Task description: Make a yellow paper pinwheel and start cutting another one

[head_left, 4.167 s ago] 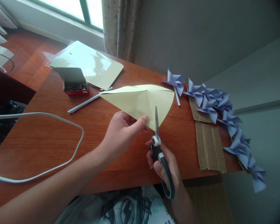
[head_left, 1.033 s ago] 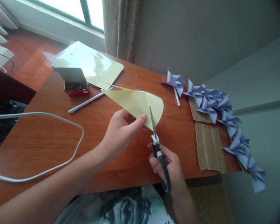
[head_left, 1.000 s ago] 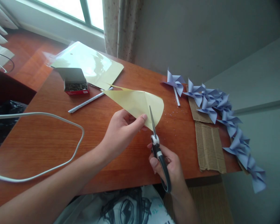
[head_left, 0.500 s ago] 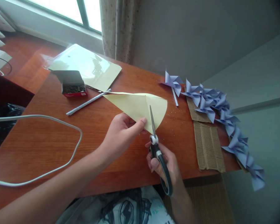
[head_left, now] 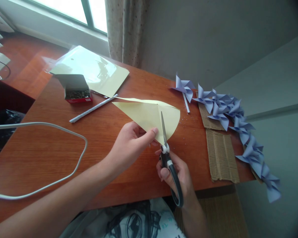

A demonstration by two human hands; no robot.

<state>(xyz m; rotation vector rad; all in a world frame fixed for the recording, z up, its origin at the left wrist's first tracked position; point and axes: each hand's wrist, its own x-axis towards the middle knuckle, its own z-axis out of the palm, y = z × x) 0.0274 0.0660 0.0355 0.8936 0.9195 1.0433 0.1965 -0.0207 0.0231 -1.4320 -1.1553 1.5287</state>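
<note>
Hands (head_left: pixel 129 145): two; scissors (head_left: pixel 167 158), paper (head_left: pixel 149 114): one each

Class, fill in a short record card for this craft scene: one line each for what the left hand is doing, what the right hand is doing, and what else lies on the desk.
Left hand: left hand pinches the folded yellow paper at its lower edge.
Right hand: right hand holds the scissors, blades set into the paper.
Surface: wooden desk.
Right of the paper: purple pinwheels, some on corrugated cardboard.
Far left: box of pins, yellow sheets in plastic, white paper stick, white cable.
</note>
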